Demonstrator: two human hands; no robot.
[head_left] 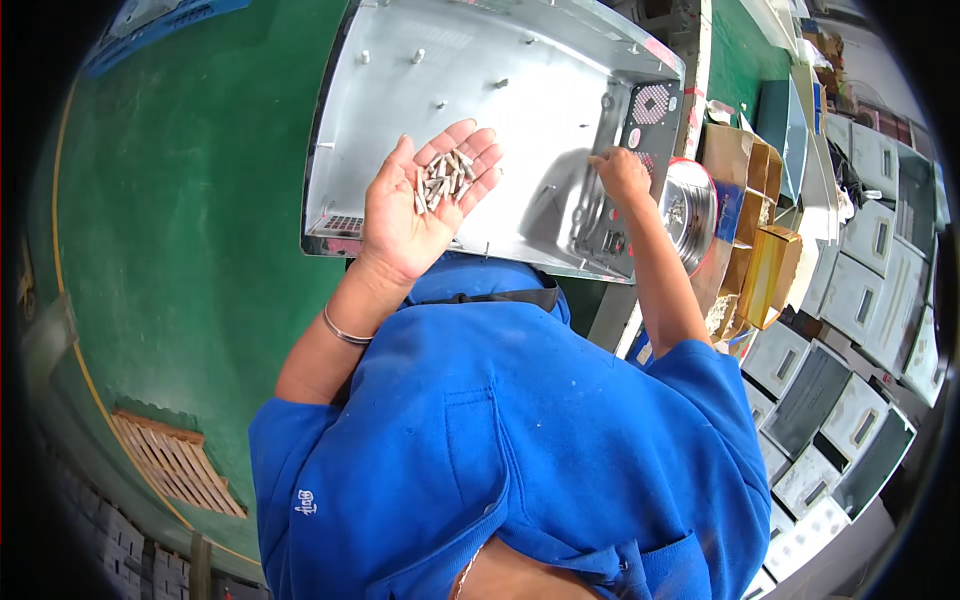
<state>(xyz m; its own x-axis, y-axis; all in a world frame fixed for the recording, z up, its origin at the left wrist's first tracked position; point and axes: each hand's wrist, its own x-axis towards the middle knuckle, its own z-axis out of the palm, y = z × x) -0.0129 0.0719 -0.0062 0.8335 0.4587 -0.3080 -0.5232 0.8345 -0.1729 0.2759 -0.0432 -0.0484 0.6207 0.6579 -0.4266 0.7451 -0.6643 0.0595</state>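
My left hand (403, 220) is palm up over the near left part of a metal case (540, 110), its fingers stretched out. A small heap of short silvery metal pins (443, 178) lies across its palm and fingers. My right hand (622, 175) is at the case's right end, next to the dark end panel (648, 135) with round perforated patches. Its fingers are bent together in a pinch; I cannot make out what they hold. Several short posts (418, 56) stand up from the case's shiny inner face.
Right of the case is a round metal bowl (690, 215) with small parts in it. Beyond it stand a divided cardboard box (745, 180) and stacked pale metal housings (850, 280). A wooden pallet (178, 462) lies on the green floor (190, 200) at left; a blue pallet (160, 25) is at far left.
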